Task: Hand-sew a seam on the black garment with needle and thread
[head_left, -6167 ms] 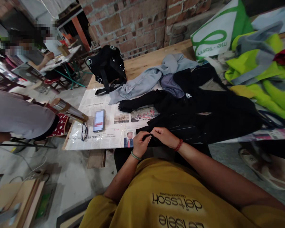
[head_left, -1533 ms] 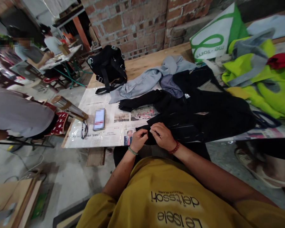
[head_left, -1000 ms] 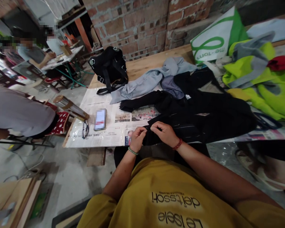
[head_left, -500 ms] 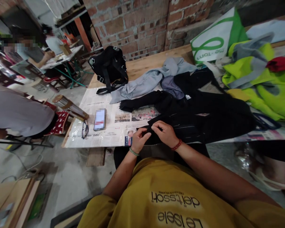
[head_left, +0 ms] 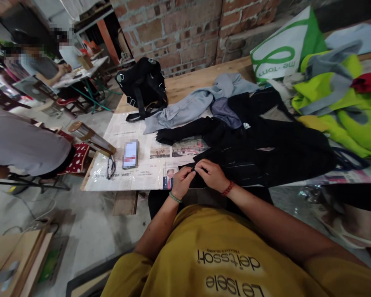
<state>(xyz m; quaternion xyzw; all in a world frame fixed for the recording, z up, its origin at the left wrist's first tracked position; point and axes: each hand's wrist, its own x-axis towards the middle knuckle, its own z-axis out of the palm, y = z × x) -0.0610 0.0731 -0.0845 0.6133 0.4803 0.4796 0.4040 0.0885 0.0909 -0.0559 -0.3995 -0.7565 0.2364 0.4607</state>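
Observation:
A black jacket point(head_left: 290, 152) lies spread over the front of the table, one sleeve point(head_left: 182, 131) stretched to the left. At its near left edge my left hand point(head_left: 183, 181) is closed on the black cloth, thumb against fingers. My right hand point(head_left: 213, 175) pinches the same edge right beside it, the fingertips of both hands almost touching. Whatever small thing may sit between the fingertips is too small to make out. Behind the jacket lies a light grey garment point(head_left: 188, 105).
Left on the newspaper-covered table point(head_left: 142, 177) are a phone point(head_left: 130, 153), glasses point(head_left: 111, 167) and a tall bottle point(head_left: 91, 138). A black backpack point(head_left: 142, 84) stands behind. To the right are a white-green bag point(head_left: 275, 57) and yellow-green clothing point(head_left: 334, 99). A person point(head_left: 24, 142) sits at left.
My hands stay at the jacket's edge, and their fingertips have drawn closer together. The view has shifted slightly; the other things lie as before.

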